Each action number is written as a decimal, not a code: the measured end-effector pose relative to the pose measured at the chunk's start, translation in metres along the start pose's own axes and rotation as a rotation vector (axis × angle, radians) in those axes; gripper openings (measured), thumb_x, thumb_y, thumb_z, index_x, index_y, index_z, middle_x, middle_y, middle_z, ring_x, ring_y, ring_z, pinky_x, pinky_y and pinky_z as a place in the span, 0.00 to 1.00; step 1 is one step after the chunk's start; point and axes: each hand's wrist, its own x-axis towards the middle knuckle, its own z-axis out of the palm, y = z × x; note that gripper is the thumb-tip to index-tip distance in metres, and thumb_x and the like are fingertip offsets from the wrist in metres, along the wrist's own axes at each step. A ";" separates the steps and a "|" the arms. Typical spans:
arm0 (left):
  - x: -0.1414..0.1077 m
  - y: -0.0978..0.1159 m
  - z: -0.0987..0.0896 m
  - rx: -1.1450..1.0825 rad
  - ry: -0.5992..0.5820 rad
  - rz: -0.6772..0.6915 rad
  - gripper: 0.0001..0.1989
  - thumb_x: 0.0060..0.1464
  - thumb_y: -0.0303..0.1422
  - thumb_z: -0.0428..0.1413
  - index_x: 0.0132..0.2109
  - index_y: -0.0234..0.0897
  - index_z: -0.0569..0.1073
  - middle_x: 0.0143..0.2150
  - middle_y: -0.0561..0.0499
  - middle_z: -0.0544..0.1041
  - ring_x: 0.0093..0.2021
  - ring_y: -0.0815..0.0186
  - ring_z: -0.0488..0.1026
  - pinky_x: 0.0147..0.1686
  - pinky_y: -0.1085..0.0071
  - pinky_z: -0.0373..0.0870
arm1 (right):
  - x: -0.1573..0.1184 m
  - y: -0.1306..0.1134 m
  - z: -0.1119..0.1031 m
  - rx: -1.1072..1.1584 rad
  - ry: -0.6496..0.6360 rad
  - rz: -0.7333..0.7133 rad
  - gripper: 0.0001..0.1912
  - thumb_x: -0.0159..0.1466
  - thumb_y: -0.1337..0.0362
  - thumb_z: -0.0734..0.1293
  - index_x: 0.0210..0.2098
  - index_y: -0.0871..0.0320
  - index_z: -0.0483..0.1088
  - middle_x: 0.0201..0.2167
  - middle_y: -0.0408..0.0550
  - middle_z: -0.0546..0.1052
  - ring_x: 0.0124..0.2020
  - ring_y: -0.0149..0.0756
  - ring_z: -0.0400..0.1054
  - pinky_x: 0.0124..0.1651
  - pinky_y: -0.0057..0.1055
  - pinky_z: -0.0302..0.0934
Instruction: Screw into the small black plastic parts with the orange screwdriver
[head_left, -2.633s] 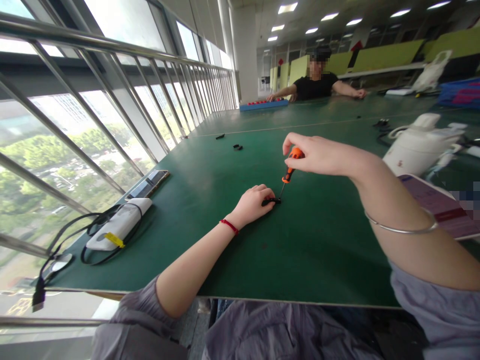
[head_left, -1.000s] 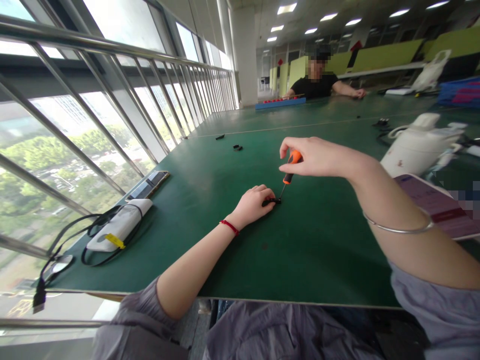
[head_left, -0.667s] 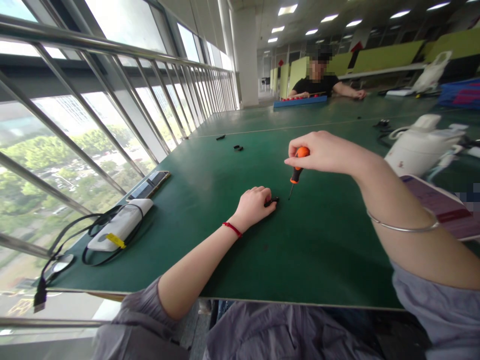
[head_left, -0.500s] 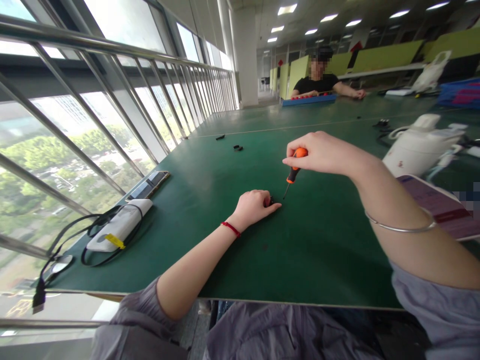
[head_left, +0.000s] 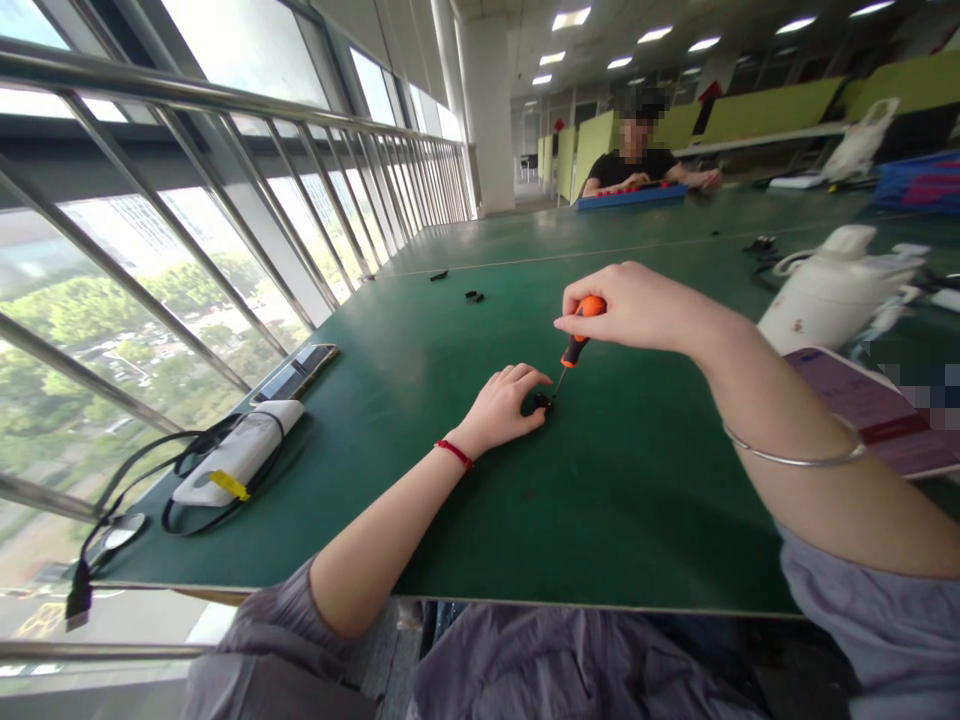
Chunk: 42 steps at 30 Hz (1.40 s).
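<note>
My right hand (head_left: pixel 611 308) is closed round the handle of an orange-and-black screwdriver (head_left: pixel 574 348). The screwdriver slants down to the left, its thin tip at a small black part (head_left: pixel 541 401) on the green table. Whether the tip sits in a screw is too small to tell. With thumb and fingers curved about that part, my left hand (head_left: pixel 504 405) steadies it against the tabletop. The far side of the part is partly hidden by my fingers.
Small black pieces (head_left: pixel 474 297) lie farther up the table (head_left: pixel 420 400). To the left are a phone (head_left: pixel 296 373) and a white power strip (head_left: pixel 240 455) with black cable. At right stand a white appliance (head_left: pixel 817 290) and a tablet-like panel (head_left: pixel 847 400). A person (head_left: pixel 637 160) sits opposite behind a blue tray (head_left: pixel 634 198).
The screwdriver has moved down and left, bringing its tip to the black part. My left index finger has lifted and spread, showing more of the part. The blue tray opposite has shifted right.
</note>
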 end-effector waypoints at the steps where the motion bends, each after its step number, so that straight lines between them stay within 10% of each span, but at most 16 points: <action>1: 0.000 -0.001 0.001 -0.013 -0.017 0.003 0.13 0.51 0.32 0.54 0.46 0.38 0.71 0.46 0.49 0.73 0.46 0.61 0.68 0.48 0.64 0.65 | 0.000 0.000 0.000 0.000 -0.003 0.003 0.11 0.56 0.55 0.64 0.25 0.54 0.73 0.23 0.42 0.72 0.24 0.31 0.62 0.27 0.30 0.51; 42: 0.000 0.002 0.001 0.004 -0.015 -0.051 0.09 0.57 0.34 0.51 0.38 0.39 0.75 0.37 0.51 0.76 0.40 0.64 0.70 0.39 0.69 0.67 | 0.004 0.005 0.007 0.012 0.005 -0.026 0.09 0.55 0.56 0.65 0.27 0.55 0.70 0.24 0.43 0.73 0.24 0.32 0.62 0.27 0.29 0.50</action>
